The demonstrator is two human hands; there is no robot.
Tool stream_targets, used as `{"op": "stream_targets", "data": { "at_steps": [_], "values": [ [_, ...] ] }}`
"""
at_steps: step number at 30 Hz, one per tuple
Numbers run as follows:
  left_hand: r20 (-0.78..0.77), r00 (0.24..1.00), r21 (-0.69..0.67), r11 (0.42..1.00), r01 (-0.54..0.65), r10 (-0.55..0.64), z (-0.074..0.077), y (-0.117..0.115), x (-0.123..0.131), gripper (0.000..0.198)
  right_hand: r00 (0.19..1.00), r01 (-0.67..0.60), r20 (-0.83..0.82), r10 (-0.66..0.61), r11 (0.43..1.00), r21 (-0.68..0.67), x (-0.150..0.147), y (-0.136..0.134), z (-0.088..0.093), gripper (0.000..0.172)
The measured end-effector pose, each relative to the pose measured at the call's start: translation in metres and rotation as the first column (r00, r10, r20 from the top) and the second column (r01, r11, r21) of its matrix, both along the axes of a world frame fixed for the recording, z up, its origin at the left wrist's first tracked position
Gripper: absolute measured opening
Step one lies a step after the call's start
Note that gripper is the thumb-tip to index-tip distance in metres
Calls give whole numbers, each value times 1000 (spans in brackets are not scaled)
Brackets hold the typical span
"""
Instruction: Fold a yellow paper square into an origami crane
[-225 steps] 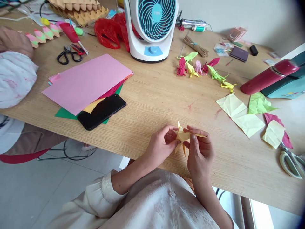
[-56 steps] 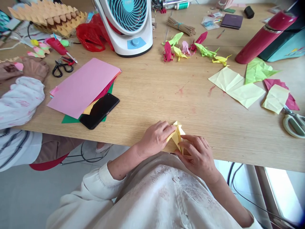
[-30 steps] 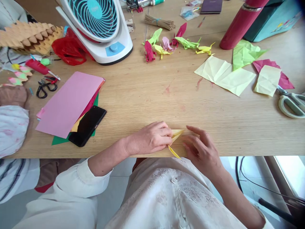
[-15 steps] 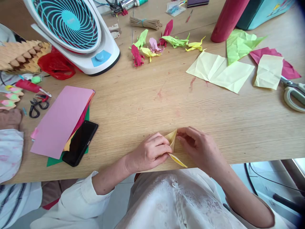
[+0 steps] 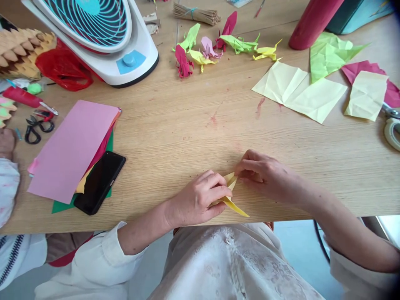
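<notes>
The left hand is clamped on the yellow paper, its fingers spread over the folds; the right hand has thumb and fingers together, pinching the paper's upper tip; the paper lies between the two hands, low over the tabletop near its front edge, a narrow flap pointing out below the left hand's fingers; much of it is hidden by that hand.

To the left, a phone lies partly over stacked sheets topped by a pink sheet; black scissors lie beyond, and a co-worker's hand shows at the frame's edge; a fan stands behind, a red bag beside it.

Small folded figures sit in a cluster below a stick bundle; to their right, a creased cream sheet meets green paper near a red bottle.
</notes>
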State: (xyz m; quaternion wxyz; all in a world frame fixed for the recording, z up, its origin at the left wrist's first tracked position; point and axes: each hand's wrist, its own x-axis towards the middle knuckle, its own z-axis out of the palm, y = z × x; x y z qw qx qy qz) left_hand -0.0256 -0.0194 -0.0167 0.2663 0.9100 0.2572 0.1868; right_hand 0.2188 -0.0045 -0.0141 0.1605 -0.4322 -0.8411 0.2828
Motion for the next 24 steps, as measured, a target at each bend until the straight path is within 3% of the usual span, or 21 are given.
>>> {"op": "stream_targets", "data": {
  "at_steps": [7, 14, 17, 24],
  "values": [
    [15, 999, -34, 999, 28, -28, 4, 9, 1, 11, 995, -69, 69, 71, 997, -34, 0, 21, 0, 11],
    [-15, 999, -245, 969, 26, -31, 15, 20, 3, 14, 994, -67, 88, 69, 997, -24, -1, 22, -2, 13],
    [-67, 998, -227, 974, -17, 2, 17, 20, 7, 21, 995, -70, 76, 71, 997, -11, -2, 22, -1, 16],
    [-160, 983, -162, 980, -118, 92, 15, 14, 15, 19, 998, -60, 11, 60, 998, 1, -1, 22, -4, 19]
  ]
}}
